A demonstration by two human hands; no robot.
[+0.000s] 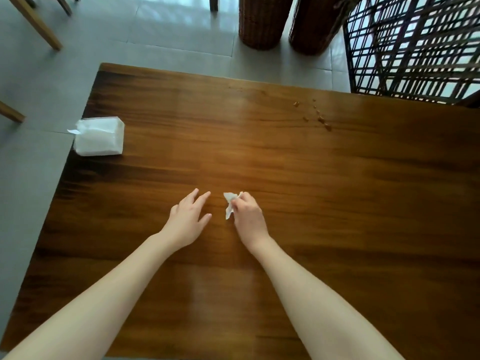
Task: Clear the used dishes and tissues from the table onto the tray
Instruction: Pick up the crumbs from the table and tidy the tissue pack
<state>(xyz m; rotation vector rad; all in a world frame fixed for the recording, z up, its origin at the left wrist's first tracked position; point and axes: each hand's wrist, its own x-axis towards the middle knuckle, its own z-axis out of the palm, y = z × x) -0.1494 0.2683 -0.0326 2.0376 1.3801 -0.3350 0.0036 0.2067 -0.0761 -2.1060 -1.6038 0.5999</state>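
Soft daylight; glare on table (285, 157); wide-angle bowing

Used tissue caught in the right hand, mid-surface

There's the tissue (229, 202): small, white, crumpled into a ragged scrap, and the right hand (248, 216) has it pinched, fingers curled over its right side. One torn corner pokes out past the fingertips toward the far edge, and a thin tail trails back down along the thumb side. It sits low over the middle of the brown wooden surface (285, 165); whether it touches the wood is hard to tell. Only the left part of it shows, with the rest hidden under the fingers.
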